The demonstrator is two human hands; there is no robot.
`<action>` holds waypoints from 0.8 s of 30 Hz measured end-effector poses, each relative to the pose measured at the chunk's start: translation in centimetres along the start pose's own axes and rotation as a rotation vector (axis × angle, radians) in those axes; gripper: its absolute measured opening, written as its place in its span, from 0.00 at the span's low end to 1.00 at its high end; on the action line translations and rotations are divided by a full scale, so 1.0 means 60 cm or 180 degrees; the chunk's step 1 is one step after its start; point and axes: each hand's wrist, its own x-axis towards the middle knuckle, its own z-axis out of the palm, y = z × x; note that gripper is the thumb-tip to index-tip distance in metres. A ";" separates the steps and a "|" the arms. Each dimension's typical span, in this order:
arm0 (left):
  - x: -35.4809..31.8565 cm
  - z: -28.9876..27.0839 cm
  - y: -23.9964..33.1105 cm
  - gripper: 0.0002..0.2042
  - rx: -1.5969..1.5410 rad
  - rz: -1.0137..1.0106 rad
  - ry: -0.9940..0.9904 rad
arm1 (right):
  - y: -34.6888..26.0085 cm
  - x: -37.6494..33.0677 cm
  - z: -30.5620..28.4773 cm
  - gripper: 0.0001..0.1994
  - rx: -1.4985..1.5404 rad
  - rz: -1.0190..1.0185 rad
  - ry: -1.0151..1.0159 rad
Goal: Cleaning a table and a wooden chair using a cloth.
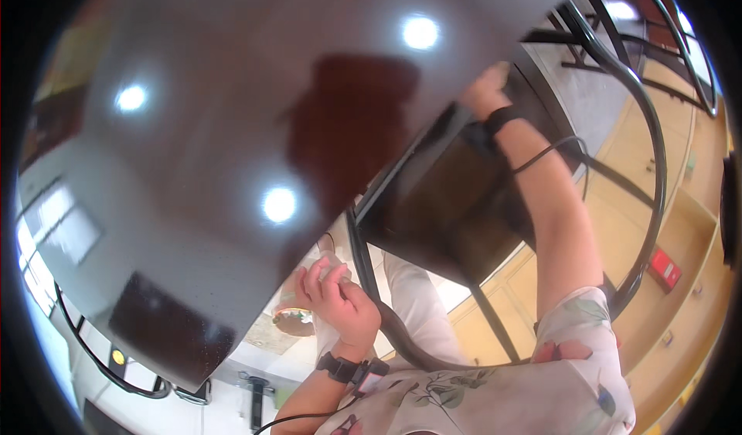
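A glossy dark tabletop [201,156] fills the left and upper part of the head view, with bright lamp reflections on it. My left hand [340,300] is raised at its near edge, fingers loosely curled and apart, with nothing visible in them. A dark band circles that wrist. My right hand [487,93] reaches out to the table's right edge, beside a black chair [649,149] with a curved tubular frame. That hand is blurred and its fingers are mostly hidden, so whether it grips anything does not show. A thin black cable [545,153] runs over my right forearm.
A dark panel [452,211] lies below my right arm, within black metal tubing. More black chair frames [680,40] stand at the far right. Pale wooden drawers or cabinets [672,303] line the right side, with a red box [663,269] there. Another chair [127,377] is at lower left.
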 end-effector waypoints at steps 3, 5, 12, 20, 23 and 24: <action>0.004 0.001 -0.013 0.10 0.0207 -0.0079 -0.0084 | -0.213 -0.111 -0.102 0.08 0.0431 -0.0908 -0.0990; 0.009 -0.005 -0.006 0.09 0.0260 -0.0059 -0.0174 | -0.298 -0.200 -0.139 0.08 0.1284 -0.1508 -0.1290; 0.014 -0.008 -0.020 0.10 0.0541 0.0134 -0.0081 | -0.232 -0.450 -0.025 0.15 0.2739 -0.1409 0.0570; 0.029 -0.007 -0.054 0.10 0.1108 -0.0082 -0.0283 | -0.024 -0.601 0.134 0.15 0.2154 0.1666 -0.0142; 0.032 -0.014 -0.040 0.09 0.0778 -0.0353 -0.0331 | 0.077 -0.517 0.136 0.16 0.1799 0.2126 0.0337; 0.035 -0.011 -0.046 0.09 0.0795 -0.0402 -0.0334 | 0.101 -0.492 0.130 0.13 0.1693 0.2465 0.0598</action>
